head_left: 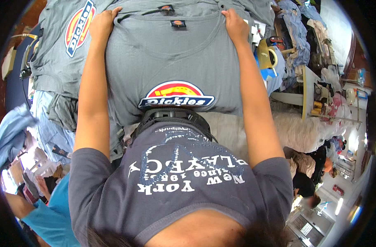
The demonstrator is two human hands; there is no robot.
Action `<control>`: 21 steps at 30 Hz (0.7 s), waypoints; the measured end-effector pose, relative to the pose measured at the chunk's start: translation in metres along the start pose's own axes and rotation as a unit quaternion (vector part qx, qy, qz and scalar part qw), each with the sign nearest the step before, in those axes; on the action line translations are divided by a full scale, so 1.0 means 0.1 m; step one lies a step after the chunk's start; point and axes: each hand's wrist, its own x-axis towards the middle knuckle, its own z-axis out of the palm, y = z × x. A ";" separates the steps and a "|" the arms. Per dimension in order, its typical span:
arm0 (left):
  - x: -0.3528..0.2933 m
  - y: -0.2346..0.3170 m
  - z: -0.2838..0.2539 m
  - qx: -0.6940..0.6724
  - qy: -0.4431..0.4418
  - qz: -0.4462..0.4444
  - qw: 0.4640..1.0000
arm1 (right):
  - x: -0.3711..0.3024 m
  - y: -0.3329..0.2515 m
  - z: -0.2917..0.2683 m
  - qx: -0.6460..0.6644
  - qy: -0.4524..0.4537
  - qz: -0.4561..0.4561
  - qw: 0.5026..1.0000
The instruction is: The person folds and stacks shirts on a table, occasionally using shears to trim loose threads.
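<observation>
A grey T-shirt (175,66) lies spread out in front of me, its neckline at the far end and a red, yellow and blue printed emblem near my waist. My left hand (103,24) pinches its left shoulder beside the collar. At the opposite shoulder, my right hand (236,26) grips the cloth with closed fingers. Inside the neck a small black label (178,24) shows. Beneath and beyond it lie more grey shirts, one with a similar emblem (80,28) at far left. The fingertips are partly hidden by the hands.
A roll of yellowish tape (273,57) and small tools sit right of the shirts. Heaped garments (295,29) lie farther right. Blue cloth (52,123) hangs at left, where a person in a turquoise top (52,218) is close by. Other people are at lower right.
</observation>
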 end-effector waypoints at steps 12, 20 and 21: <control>-0.40 0.15 -0.58 -0.223 0.050 0.252 0.940 | 0.01 0.10 -0.26 0.236 -0.071 0.008 0.969; -0.24 0.16 -0.69 -0.335 0.003 0.077 0.939 | 0.16 0.02 -0.41 0.161 -0.015 -0.005 0.987; -0.20 0.17 -0.71 -0.305 0.011 0.089 0.948 | 0.18 0.01 -0.40 0.152 -0.008 -0.009 0.988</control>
